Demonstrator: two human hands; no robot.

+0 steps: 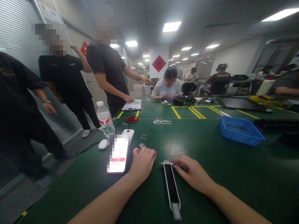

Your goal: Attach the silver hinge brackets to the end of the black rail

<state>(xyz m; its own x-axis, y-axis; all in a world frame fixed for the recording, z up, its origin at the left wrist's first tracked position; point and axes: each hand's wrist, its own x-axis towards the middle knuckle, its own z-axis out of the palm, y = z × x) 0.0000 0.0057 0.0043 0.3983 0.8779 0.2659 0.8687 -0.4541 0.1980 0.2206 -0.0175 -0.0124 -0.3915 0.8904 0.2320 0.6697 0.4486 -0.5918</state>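
Right hand [192,172] pinches slim silver metal rod [166,163] across white-framed black strip [173,183] — left hand [143,160], can't tell. Likely positioning rod — needs steadiness.

Phone [118,157] on table [201,137], left of strip [173,184]

Looked like a light-assembly workshop in an office-style interior. Had a green worktable [193,133] marked with yellow tape lines [196,112] and set with a blue plastic parts bin [241,137] and red-handled scissors [132,119]. Was lit by ceiling panel lights [172,26] and furnished farther back with desks [201,82] and seated workers [219,81].
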